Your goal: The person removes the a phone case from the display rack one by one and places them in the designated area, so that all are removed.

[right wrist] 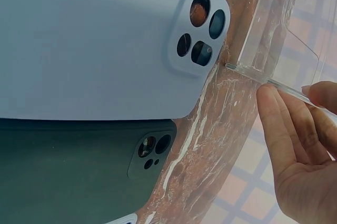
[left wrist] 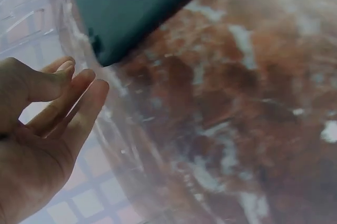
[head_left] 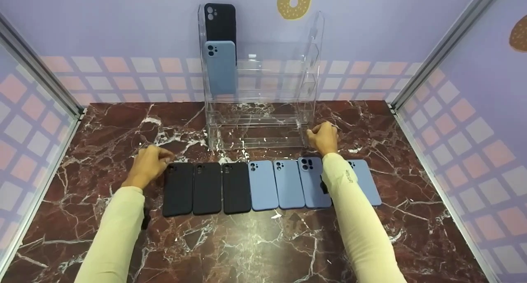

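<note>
A clear stepped display rack (head_left: pixel 263 142) stands against the back wall. My right hand (head_left: pixel 324 138) pinches its front right edge; in the right wrist view, thumb and fingertips meet at the clear plastic edge (right wrist: pixel 289 91). My left hand (head_left: pixel 150 163) hovers by the top left corner of the leftmost black phone case (head_left: pixel 178 192), fingers loosely bent and holding nothing. In the left wrist view, that dark case (left wrist: pixel 131 13) lies just beyond the fingertips. Along the row are more black cases (head_left: pixel 207 192) and several light blue ones (head_left: pixel 263 188). My right sleeve hides part of the row.
At the rack's left side, a black case (head_left: pixel 220 21) stands on an upper tier and a blue case (head_left: pixel 221 73) stands in front of it. A dark green case (right wrist: pixel 79 166) shows beneath a pale blue one (right wrist: pixel 95 45). Walls border the marbled table (head_left: pixel 255 250).
</note>
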A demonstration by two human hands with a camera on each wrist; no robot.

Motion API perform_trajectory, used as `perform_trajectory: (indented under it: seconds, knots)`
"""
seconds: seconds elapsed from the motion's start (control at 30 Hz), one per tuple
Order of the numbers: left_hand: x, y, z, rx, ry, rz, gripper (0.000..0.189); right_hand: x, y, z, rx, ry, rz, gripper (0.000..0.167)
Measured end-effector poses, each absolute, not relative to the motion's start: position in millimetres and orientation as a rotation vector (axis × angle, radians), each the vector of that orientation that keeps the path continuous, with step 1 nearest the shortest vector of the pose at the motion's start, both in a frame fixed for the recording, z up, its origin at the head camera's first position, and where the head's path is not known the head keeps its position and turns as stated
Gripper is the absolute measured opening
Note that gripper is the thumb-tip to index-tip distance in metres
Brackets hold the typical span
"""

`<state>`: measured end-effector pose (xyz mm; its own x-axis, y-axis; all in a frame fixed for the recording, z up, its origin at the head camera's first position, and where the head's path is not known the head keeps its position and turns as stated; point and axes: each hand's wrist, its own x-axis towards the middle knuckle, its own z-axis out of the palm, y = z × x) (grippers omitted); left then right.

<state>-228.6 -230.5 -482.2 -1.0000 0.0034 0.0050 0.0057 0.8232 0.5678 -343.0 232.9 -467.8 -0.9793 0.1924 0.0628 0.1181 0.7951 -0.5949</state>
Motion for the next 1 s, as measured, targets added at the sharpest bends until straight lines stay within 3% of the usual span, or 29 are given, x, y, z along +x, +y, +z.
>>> perform_trajectory:
  seconds: [0.57, 1.0]
  knots:
    - [-291.3, -180.9, -367.7, -0.061, -2.733, -0.858, 0.061, -343.7, 238.6, -469.4, -0.248, -2.854, 0.940, 0.025]
    - [-333.2, -134.8, -334.2, -0.158, -2.666, -0.689, 0.077, -343.3, 234.4, -467.4, -0.224, -2.838, 0.945, 0.023]
